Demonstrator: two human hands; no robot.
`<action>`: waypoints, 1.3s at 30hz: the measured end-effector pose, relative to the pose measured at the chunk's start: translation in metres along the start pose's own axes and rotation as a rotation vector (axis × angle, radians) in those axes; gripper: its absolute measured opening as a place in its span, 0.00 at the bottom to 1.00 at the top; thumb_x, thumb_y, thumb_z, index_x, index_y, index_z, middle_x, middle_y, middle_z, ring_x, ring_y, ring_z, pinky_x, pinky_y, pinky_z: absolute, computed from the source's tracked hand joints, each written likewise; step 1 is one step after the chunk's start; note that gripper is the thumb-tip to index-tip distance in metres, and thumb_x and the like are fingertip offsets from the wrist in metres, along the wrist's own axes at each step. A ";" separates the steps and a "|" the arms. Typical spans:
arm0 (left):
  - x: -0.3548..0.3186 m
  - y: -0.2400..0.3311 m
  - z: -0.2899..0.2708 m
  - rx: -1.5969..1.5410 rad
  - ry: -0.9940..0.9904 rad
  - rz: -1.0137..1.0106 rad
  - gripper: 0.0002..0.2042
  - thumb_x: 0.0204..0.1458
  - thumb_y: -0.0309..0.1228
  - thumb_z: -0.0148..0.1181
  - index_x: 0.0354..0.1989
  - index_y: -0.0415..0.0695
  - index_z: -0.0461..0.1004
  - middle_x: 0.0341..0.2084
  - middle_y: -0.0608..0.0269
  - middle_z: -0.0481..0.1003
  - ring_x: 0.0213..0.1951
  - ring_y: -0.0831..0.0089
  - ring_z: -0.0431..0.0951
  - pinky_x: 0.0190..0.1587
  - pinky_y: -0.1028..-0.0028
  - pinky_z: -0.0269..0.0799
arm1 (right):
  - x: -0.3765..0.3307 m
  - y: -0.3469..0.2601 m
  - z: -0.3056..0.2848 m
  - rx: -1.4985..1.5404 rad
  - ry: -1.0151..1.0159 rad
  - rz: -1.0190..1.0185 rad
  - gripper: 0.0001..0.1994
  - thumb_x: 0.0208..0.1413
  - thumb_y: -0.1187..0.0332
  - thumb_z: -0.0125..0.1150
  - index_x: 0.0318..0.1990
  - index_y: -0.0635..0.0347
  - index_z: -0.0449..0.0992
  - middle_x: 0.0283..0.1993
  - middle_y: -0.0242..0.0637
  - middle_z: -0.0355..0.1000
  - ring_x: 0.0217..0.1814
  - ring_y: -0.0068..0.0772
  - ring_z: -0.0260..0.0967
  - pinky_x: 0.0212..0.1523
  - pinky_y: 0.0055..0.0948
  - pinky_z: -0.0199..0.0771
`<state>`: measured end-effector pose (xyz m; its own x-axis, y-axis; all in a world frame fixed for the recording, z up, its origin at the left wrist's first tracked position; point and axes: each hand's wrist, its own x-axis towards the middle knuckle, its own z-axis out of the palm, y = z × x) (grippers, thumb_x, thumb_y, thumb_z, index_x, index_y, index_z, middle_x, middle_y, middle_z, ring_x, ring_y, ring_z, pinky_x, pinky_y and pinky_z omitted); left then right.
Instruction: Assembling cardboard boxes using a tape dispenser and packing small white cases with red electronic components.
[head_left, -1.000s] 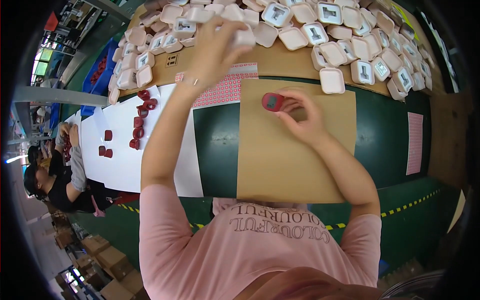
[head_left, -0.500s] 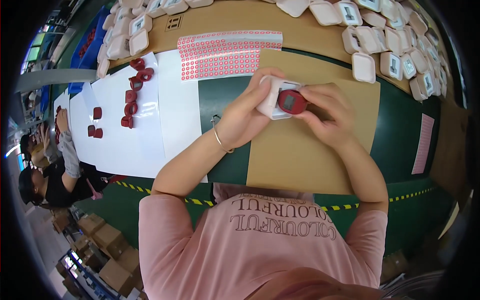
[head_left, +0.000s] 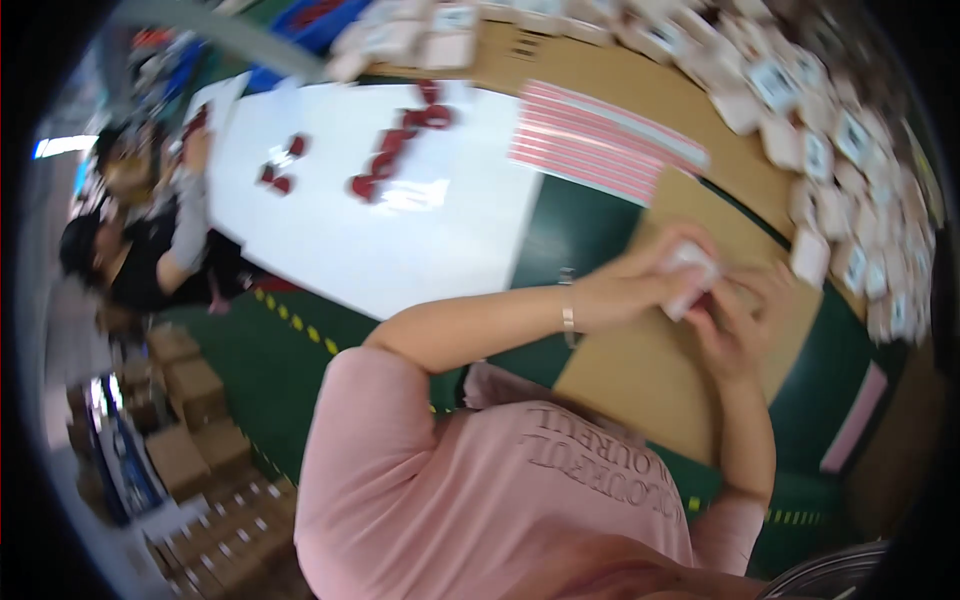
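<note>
My left hand (head_left: 640, 285) is closed round a small white box (head_left: 692, 272), held above the brown cardboard sheet. My right hand (head_left: 742, 318) is at the box's right side, with fingers bent against it. A dark red sliver of a small round device (head_left: 705, 301) shows between the right fingers and the box; blur and the fingers hide the rest. In the earlier frame the device shows a small grey screen. Several similar red devices (head_left: 385, 165) lie in a row on the white sheet to the left, with a few more (head_left: 280, 180) farther left.
Many white boxes (head_left: 775, 85) with lids are heaped along the far and right edges. A sheet of red-and-white stickers (head_left: 590, 135) lies beyond the brown cardboard (head_left: 640, 370). A pink strip (head_left: 855, 415) is at the right. Another person (head_left: 150, 255) works at the far left.
The view has swung, so the table appears tilted and shifted. My hands remain together at the box, but the red device is now mostly hidden, where before its face was visible.
</note>
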<state>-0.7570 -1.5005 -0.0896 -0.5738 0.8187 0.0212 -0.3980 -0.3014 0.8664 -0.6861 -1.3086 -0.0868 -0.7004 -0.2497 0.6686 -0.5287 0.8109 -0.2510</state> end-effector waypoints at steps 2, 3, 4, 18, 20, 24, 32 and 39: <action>0.000 0.010 0.004 -0.268 -0.153 -0.082 0.16 0.60 0.37 0.51 0.53 0.47 0.60 0.45 0.66 0.64 0.48 0.79 0.64 0.49 0.77 0.64 | 0.004 -0.003 0.006 0.195 0.203 0.156 0.35 0.42 0.44 0.66 0.54 0.57 0.67 0.53 0.42 0.64 0.54 0.42 0.63 0.60 0.45 0.58; -0.002 0.015 0.006 -0.421 -0.245 -0.113 0.18 0.59 0.38 0.53 0.53 0.45 0.61 0.46 0.66 0.64 0.49 0.80 0.64 0.49 0.77 0.64 | 0.007 -0.010 0.014 0.379 0.366 0.361 0.41 0.43 0.38 0.63 0.58 0.60 0.62 0.57 0.45 0.61 0.57 0.43 0.61 0.62 0.46 0.56; -0.006 0.019 0.005 -0.380 -0.205 -0.074 0.18 0.59 0.38 0.53 0.53 0.45 0.61 0.46 0.66 0.64 0.49 0.80 0.64 0.49 0.77 0.64 | -0.008 -0.004 0.016 0.690 0.294 0.513 0.47 0.43 0.33 0.59 0.61 0.63 0.58 0.60 0.46 0.58 0.61 0.44 0.58 0.63 0.46 0.55; -0.004 0.005 0.012 1.243 0.145 0.802 0.31 0.31 0.28 0.68 0.51 0.48 0.66 0.46 0.57 0.68 0.52 0.53 0.64 0.57 0.54 0.58 | -0.011 -0.006 -0.004 0.604 -0.251 0.689 0.33 0.49 0.65 0.67 0.61 0.65 0.59 0.51 0.43 0.68 0.51 0.36 0.69 0.50 0.28 0.68; -0.015 0.031 0.011 1.412 0.170 0.847 0.32 0.31 0.31 0.68 0.52 0.49 0.66 0.48 0.55 0.67 0.53 0.53 0.64 0.56 0.52 0.58 | -0.007 -0.004 -0.031 0.101 -0.282 0.454 0.32 0.47 0.68 0.66 0.61 0.63 0.61 0.46 0.50 0.73 0.44 0.41 0.74 0.42 0.32 0.73; -0.021 0.065 -0.028 1.528 0.147 0.680 0.31 0.33 0.34 0.68 0.52 0.50 0.68 0.51 0.52 0.66 0.55 0.53 0.63 0.56 0.51 0.56 | 0.001 -0.001 -0.092 -0.673 -0.524 0.442 0.33 0.45 0.65 0.65 0.62 0.54 0.62 0.35 0.52 0.75 0.34 0.53 0.73 0.33 0.42 0.74; -0.074 0.083 -0.116 1.907 0.519 0.395 0.24 0.39 0.37 0.68 0.48 0.49 0.71 0.47 0.57 0.69 0.53 0.58 0.64 0.56 0.55 0.53 | -0.033 0.025 -0.087 -0.747 -0.610 0.429 0.36 0.43 0.53 0.66 0.60 0.55 0.63 0.39 0.44 0.64 0.42 0.48 0.65 0.38 0.40 0.69; -0.084 0.099 -0.143 2.143 0.927 -0.050 0.12 0.44 0.41 0.65 0.33 0.50 0.78 0.34 0.62 0.72 0.43 0.64 0.67 0.51 0.61 0.55 | -0.020 0.009 -0.075 -0.592 -0.515 0.435 0.28 0.48 0.59 0.65 0.56 0.58 0.67 0.39 0.46 0.64 0.41 0.50 0.65 0.38 0.39 0.67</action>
<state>-0.8503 -1.6691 -0.0770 -0.8883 0.2627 0.3767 0.2708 0.9621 -0.0322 -0.6408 -1.2571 -0.0503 -0.9848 0.0525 0.1657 0.0679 0.9937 0.0887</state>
